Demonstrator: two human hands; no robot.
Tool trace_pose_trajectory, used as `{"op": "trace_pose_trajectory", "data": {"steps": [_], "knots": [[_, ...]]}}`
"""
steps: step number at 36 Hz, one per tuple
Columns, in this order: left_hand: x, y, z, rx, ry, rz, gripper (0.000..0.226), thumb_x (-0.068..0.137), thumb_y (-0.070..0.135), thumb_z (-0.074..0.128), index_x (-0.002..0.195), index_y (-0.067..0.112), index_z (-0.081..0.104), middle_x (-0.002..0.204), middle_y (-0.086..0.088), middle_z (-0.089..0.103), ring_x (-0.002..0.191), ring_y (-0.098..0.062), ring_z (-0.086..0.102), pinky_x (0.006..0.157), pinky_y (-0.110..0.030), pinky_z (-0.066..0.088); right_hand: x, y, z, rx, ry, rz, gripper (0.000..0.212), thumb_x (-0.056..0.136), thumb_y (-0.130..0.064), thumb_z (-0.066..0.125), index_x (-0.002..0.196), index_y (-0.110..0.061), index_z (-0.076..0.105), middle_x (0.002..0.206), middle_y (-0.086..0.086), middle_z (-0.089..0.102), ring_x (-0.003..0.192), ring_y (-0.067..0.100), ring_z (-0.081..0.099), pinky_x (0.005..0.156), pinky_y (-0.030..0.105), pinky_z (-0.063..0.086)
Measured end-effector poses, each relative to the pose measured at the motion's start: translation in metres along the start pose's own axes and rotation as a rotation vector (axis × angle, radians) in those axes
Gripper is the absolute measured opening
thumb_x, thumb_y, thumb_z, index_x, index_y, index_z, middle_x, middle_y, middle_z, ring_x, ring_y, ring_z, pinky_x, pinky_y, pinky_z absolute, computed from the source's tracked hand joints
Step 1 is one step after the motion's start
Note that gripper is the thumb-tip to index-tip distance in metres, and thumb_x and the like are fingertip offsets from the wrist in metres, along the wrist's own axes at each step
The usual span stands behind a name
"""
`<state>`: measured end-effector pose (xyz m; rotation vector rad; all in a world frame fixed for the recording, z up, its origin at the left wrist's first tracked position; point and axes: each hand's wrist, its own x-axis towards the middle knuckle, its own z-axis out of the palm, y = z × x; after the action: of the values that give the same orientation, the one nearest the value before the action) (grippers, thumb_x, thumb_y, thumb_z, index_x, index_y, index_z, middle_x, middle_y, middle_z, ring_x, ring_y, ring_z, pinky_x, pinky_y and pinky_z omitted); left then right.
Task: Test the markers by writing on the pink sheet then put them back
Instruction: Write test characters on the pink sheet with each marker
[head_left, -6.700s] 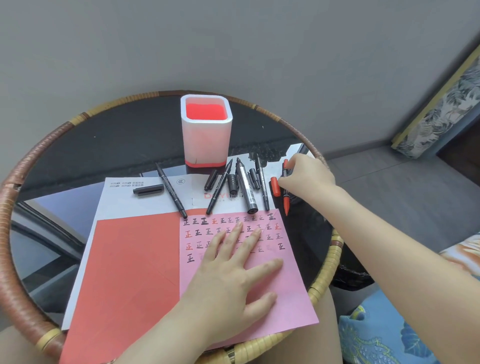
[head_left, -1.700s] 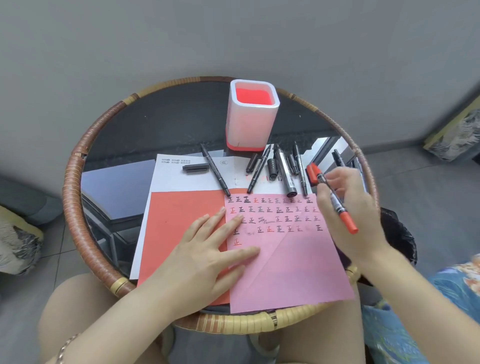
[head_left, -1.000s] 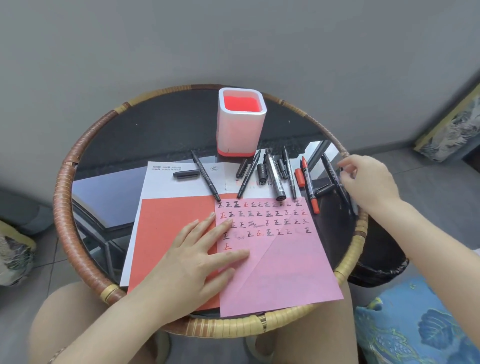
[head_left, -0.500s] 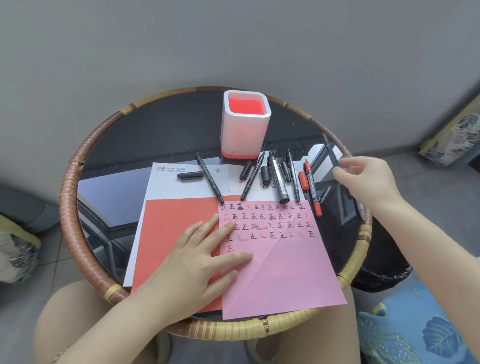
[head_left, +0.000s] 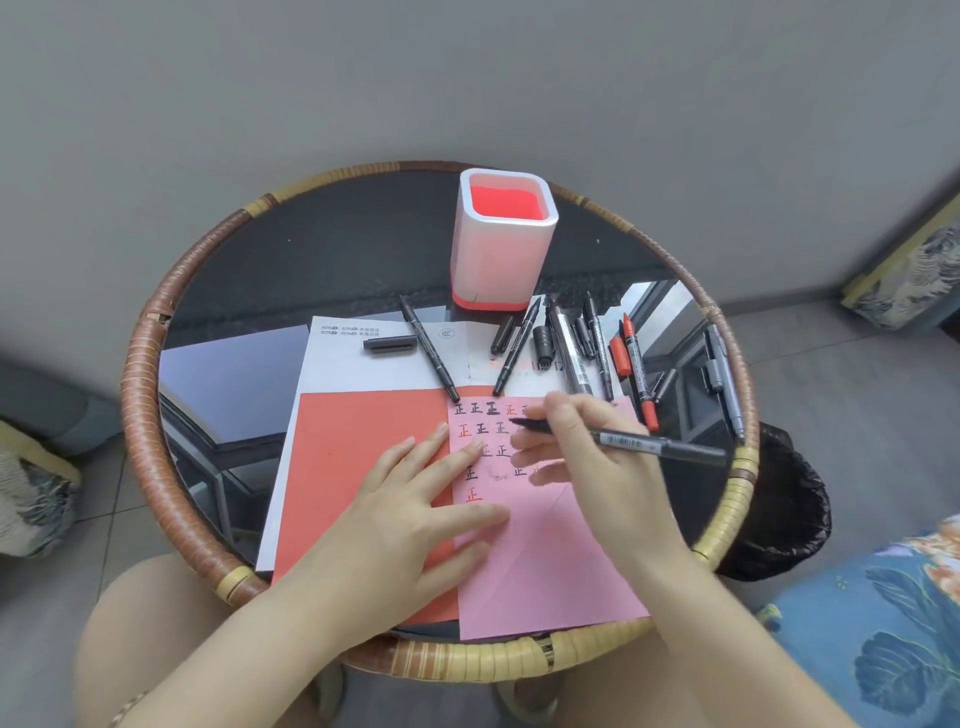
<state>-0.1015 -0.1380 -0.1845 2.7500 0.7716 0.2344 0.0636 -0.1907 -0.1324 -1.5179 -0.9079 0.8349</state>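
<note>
black marker (head_left: 654, 446) over pink sheet (head_left: 545, 561)

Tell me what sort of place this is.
Probably a room in a home rather than an office: a small round rattan table with a glass top, a floral cushion beside it, and a black bin on a tiled floor.

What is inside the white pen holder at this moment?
The white pen holder shows only its red inside, and nothing stands above the rim. The part low behind its near wall is hidden from this view.
</note>
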Motion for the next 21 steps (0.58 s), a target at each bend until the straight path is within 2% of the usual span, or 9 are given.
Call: {"op": "trace_pose_trajectory", "data": {"steps": [2,5,7,11,13,15,18,21], "knots": [[0.0,0.0,0.0,0.001,-0.004,0.003,0.029,0.089,0.048,0.038,0.11,0.045,0.058,0.14,-0.006,0.047,0.135,-0.033,0.032,0.111,-0.038,0.014,-0.003,0.006,0.007,-0.009,0.056,0.012,0.027,0.081,-0.036,0.055,0.073,-0.012,0.062,0.057,0.003,0.067,0.053,0.016,0.065,0.047,0.022,0.05],[-0.001,0.0,0.001,0.03,-0.003,0.008,0.031,0.088,0.049,0.036,0.108,0.046,0.06,0.138,-0.005,0.049,0.134,-0.033,0.034,0.112,-0.042,0.021,-0.006,0.017,0.015,-0.015,0.153,0.051,0.027,0.083,-0.03,0.062,0.062,-0.014,0.056,0.051,0.006,0.066,0.045,0.019,0.062,0.046,0.025,0.051],[-0.001,0.0,0.001,0.026,-0.003,0.017,0.032,0.088,0.048,0.036,0.106,0.045,0.063,0.136,-0.006,0.051,0.132,-0.034,0.036,0.113,-0.039,0.017,-0.007,0.022,0.018,-0.029,0.218,0.059,0.029,0.083,-0.026,0.064,0.061,-0.013,0.051,0.051,0.009,0.066,0.043,0.02,0.062,0.048,0.029,0.052],[-0.001,0.0,0.0,-0.009,0.001,0.021,0.032,0.087,0.046,0.039,0.104,0.042,0.066,0.135,-0.008,0.052,0.131,-0.037,0.037,0.108,-0.037,0.015,-0.006,0.032,0.018,-0.144,0.307,-0.019,0.038,0.079,-0.019,0.069,0.053,-0.008,0.044,0.039,0.009,0.056,0.036,0.012,0.053,0.048,0.018,0.044],[-0.001,-0.001,0.0,-0.015,0.007,0.022,0.032,0.087,0.046,0.04,0.104,0.042,0.067,0.134,-0.009,0.053,0.13,-0.037,0.038,0.107,-0.036,0.015,-0.005,0.037,0.018,-0.194,0.35,-0.054,0.042,0.077,-0.015,0.07,0.048,-0.01,0.04,0.04,0.016,0.051,0.038,0.018,0.049,0.049,0.021,0.04],[-0.001,-0.001,0.0,-0.027,0.011,0.023,0.031,0.086,0.045,0.041,0.103,0.042,0.067,0.134,-0.009,0.053,0.13,-0.037,0.039,0.107,-0.036,0.016,-0.003,0.04,0.019,-0.225,0.373,-0.08,0.036,0.072,-0.019,0.065,0.048,-0.013,0.039,0.043,0.021,0.046,0.044,0.033,0.049,0.05,0.028,0.038],[-0.001,-0.001,0.0,-0.026,0.014,0.029,0.031,0.086,0.045,0.041,0.103,0.042,0.067,0.133,-0.008,0.054,0.129,-0.037,0.04,0.107,-0.036,0.017,-0.002,0.043,0.02,-0.247,0.368,-0.1,0.024,0.066,-0.02,0.057,0.048,-0.018,0.041,0.041,0.003,0.039,0.05,0.038,0.052,0.049,0.027,0.036],[-0.001,-0.001,-0.001,-0.022,0.019,0.028,0.031,0.086,0.045,0.04,0.102,0.041,0.067,0.132,-0.008,0.055,0.128,-0.038,0.041,0.106,-0.036,0.017,-0.003,0.044,0.021,-0.255,0.325,-0.1,0.022,0.065,-0.02,0.057,0.049,-0.019,0.042,0.043,-0.003,0.042,0.049,0.033,0.052,0.049,0.029,0.039]]}}
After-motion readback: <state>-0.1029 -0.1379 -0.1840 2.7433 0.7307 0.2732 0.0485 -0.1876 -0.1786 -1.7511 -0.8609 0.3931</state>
